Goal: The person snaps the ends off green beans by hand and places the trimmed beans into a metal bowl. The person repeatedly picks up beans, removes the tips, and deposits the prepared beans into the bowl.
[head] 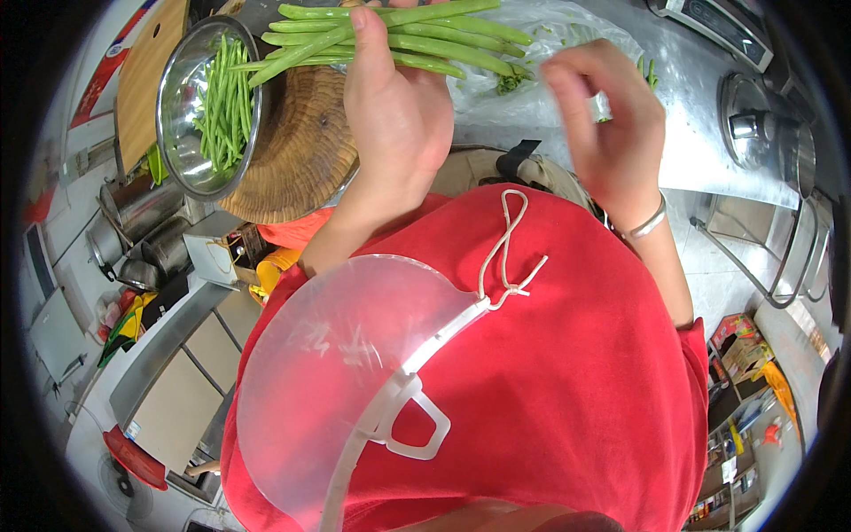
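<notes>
My left hand [402, 100] holds a bunch of long green beans [439, 43], the thumb pressed over them, at the top of the view. To the right of the bean ends, my right hand [611, 113] is raised, blurred, with its fingers curled; whether it pinches anything cannot be told. Small green trimmings [510, 81] lie on a clear plastic bag [552, 106] under and between the hands. On the left, a steel bowl [256, 126] of green beans [226, 106] rests tilted in view over a round wooden chopping block [299, 159].
The steel worktop [698, 146] bears a digital scale [725, 30] at the upper right and a metal lid [741, 123] farther right. A wooden board [149, 80] stands behind the bowl. Steel pots [139, 206] are at the left. A clear plastic mouth shield [332, 346] hangs low in view.
</notes>
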The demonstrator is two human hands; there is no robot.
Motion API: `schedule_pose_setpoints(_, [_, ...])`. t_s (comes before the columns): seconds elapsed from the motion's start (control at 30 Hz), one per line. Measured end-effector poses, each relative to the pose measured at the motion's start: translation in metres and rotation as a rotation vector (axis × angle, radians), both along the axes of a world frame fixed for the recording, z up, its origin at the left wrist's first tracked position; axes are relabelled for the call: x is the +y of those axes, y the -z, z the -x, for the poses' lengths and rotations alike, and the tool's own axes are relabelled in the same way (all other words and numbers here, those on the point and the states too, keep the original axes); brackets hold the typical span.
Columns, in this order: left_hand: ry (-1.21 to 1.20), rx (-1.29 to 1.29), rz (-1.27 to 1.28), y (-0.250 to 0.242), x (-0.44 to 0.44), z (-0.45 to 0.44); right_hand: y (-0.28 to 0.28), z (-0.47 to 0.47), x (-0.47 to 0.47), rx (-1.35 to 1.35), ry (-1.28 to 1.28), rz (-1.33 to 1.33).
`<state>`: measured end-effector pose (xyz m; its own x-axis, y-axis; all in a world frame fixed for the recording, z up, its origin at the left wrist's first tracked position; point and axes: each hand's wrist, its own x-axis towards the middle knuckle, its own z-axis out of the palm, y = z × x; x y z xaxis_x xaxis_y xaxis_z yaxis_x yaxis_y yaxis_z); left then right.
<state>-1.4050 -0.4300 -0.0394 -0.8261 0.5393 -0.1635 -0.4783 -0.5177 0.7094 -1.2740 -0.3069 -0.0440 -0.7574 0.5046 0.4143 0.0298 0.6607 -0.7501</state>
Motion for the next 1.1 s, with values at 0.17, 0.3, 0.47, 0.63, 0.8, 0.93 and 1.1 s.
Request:
schedule_pose_setpoints(0.17, [-0.006, -0.031, 0.029, -0.006, 0.003, -0.005, -0.001, 0.014, -0.005, 0.110, -0.045, -0.293])
schedule_pose_setpoints(0.3, [0.003, -0.013, -0.004, -0.002, -0.003, 0.001, -0.001, 0.011, -0.007, 0.050, -0.093, -0.269])
schedule_pose_setpoints(0.47, [-0.051, -0.059, 0.004, 0.012, -0.007, 0.014, -0.006, 0.006, -0.006, 0.010, -0.120, -0.253])
schedule_pose_setpoints(0.63, [0.001, -0.147, 0.031, 0.024, -0.010, 0.015, -0.007, 0.005, -0.004, 0.037, -0.234, 0.126])
schedule_pose_setpoints(0.8, [0.044, -0.135, -0.010, 0.036, -0.007, 0.016, 0.000, 0.001, -0.012, 0.003, -0.240, 0.796])
schedule_pose_setpoints(0.93, [-0.006, -0.015, 0.033, 0.037, -0.005, 0.015, 0.007, 0.004, -0.008, -0.002, -0.201, 0.320])
schedule_pose_setpoints(1.1, [-0.078, 0.150, 0.124, 0.031, -0.004, 0.008, 0.014, 0.006, -0.003, 0.026, -0.133, 0.151])
